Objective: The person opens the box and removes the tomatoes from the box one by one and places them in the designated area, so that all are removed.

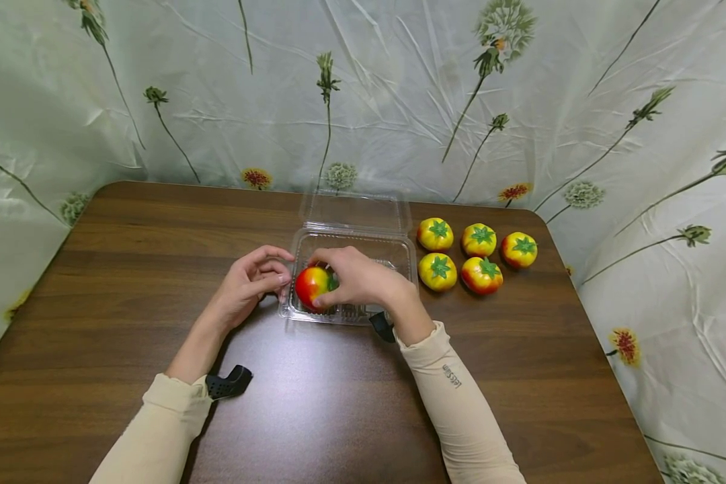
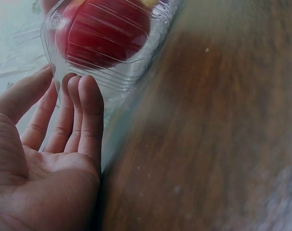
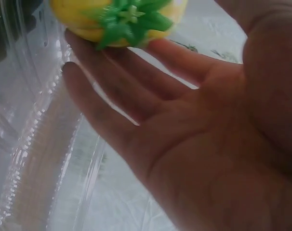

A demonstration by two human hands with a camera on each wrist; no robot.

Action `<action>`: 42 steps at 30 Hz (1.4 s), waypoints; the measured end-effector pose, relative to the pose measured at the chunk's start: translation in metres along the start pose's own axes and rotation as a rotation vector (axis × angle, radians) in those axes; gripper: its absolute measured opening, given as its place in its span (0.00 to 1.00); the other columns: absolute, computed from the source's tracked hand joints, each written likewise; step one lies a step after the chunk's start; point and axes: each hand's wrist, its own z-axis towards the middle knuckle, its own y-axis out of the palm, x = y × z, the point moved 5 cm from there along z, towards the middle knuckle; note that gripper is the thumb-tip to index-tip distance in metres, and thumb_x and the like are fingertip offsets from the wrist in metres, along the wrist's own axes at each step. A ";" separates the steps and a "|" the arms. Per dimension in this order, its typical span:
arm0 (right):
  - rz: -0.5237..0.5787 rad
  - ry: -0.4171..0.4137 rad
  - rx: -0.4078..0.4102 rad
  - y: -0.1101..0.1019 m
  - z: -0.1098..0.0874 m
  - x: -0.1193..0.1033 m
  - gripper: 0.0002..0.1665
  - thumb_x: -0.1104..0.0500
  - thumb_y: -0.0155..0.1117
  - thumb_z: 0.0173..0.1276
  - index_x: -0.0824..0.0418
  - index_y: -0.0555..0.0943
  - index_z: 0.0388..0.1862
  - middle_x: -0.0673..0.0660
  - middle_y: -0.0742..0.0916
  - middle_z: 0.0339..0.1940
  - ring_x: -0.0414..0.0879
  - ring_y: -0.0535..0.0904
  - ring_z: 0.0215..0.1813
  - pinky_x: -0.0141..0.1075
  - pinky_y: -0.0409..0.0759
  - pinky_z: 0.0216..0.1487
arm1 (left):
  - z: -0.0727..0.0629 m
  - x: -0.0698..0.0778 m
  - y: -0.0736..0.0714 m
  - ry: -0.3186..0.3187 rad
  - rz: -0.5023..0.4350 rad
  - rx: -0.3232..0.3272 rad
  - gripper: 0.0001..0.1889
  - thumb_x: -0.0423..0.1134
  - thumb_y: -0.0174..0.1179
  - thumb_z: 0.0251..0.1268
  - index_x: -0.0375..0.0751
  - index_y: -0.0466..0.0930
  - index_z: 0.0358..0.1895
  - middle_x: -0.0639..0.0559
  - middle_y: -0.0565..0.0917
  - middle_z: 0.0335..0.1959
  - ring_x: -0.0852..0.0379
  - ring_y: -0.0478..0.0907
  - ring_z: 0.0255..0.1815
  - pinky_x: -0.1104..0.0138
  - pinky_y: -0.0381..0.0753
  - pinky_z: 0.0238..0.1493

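A clear plastic clamshell container (image 1: 353, 240) lies with its lid raised at the back of the table. Inside its left end sits a red and yellow toy tomato (image 1: 310, 288), tilted so its green leafy top (image 3: 131, 19) faces right. My right hand (image 1: 363, 279) reaches over the container and grips this tomato between thumb and fingers. At the container's left edge, my left hand (image 1: 254, 279) pinches the rim between thumb and fingertips. Through the clear wall, the tomato's red side (image 2: 107, 36) shows in the left wrist view.
Several more yellow and red toy tomatoes (image 1: 438, 272) stand in two rows right of the container. The brown wooden table (image 1: 314, 403) meets a flower-printed curtain (image 1: 218, 87) at the back and right.
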 end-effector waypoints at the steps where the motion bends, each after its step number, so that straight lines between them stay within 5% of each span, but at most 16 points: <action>1: -0.005 -0.005 0.012 -0.001 0.000 0.000 0.33 0.52 0.78 0.66 0.58 0.78 0.67 0.53 0.87 0.58 0.46 0.81 0.54 0.38 0.80 0.60 | 0.000 0.000 0.000 0.000 -0.001 0.001 0.17 0.17 0.51 0.75 0.32 0.75 0.61 0.47 0.87 0.37 0.55 0.83 0.29 0.67 0.88 0.33; 12: -0.006 -0.027 0.155 -0.019 -0.010 0.001 0.40 0.53 0.78 0.65 0.60 0.73 0.73 0.55 0.84 0.65 0.48 0.80 0.62 0.41 0.78 0.69 | 0.000 -0.001 -0.001 0.002 -0.008 0.004 0.17 0.16 0.51 0.74 0.32 0.75 0.61 0.47 0.87 0.37 0.55 0.83 0.29 0.68 0.88 0.33; 19: 0.081 -0.040 0.286 -0.033 -0.017 0.004 0.36 0.53 0.80 0.62 0.58 0.73 0.65 0.53 0.85 0.58 0.47 0.82 0.58 0.41 0.81 0.64 | 0.000 -0.002 -0.001 0.006 -0.007 0.003 0.17 0.16 0.50 0.74 0.31 0.74 0.60 0.48 0.87 0.37 0.55 0.83 0.29 0.67 0.88 0.32; 30: 0.036 -0.116 0.431 -0.048 -0.029 0.005 0.34 0.50 0.76 0.60 0.53 0.80 0.65 0.50 0.84 0.58 0.46 0.78 0.55 0.43 0.79 0.57 | 0.001 -0.001 0.000 0.004 -0.014 0.007 0.17 0.16 0.50 0.75 0.33 0.75 0.60 0.48 0.87 0.37 0.56 0.84 0.29 0.68 0.88 0.33; 42: 0.033 -0.104 0.460 -0.050 -0.032 0.006 0.37 0.52 0.77 0.59 0.54 0.79 0.68 0.52 0.82 0.59 0.47 0.76 0.58 0.43 0.78 0.58 | 0.000 -0.001 0.000 0.004 -0.007 0.007 0.17 0.16 0.50 0.75 0.32 0.75 0.60 0.48 0.87 0.37 0.56 0.84 0.29 0.68 0.88 0.33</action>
